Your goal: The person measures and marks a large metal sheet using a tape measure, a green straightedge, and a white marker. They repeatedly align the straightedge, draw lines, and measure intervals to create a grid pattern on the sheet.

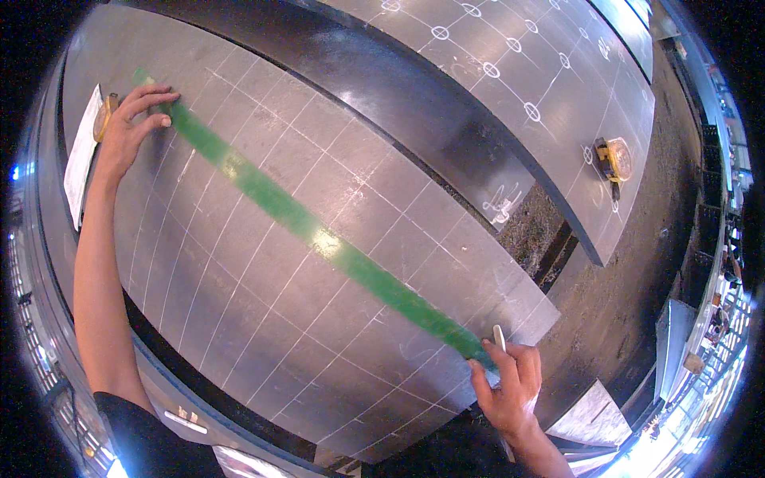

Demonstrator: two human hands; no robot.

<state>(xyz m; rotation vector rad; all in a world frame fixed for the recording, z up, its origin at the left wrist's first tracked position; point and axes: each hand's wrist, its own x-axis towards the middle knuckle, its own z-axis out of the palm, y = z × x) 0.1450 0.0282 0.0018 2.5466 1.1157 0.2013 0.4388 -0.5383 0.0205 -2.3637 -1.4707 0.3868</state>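
A long green strip like a straightedge (279, 201) lies slantwise across a grey metal plate (263, 319) marked with a grid of white lines. At its far left end my left hand (130, 131) has thumb and fingers to either side of the strip, holding it against the plate. By the near right end is my right hand (510, 386), with a white marking stick (500, 338) held upright in its closed fingers. The thumb and index fingertip of that hand touch the strip's end. The stick's lower part is hidden by the hand.
Beyond a dark gap lies another plate (478, 36) with white circled crosses; a yellow-and-black tape measure (612, 159) rests on it. A second tape measure (105, 115) and a white sheet (82, 159) are near my left wrist. Small white sticks (186, 421) lie by my left sleeve.
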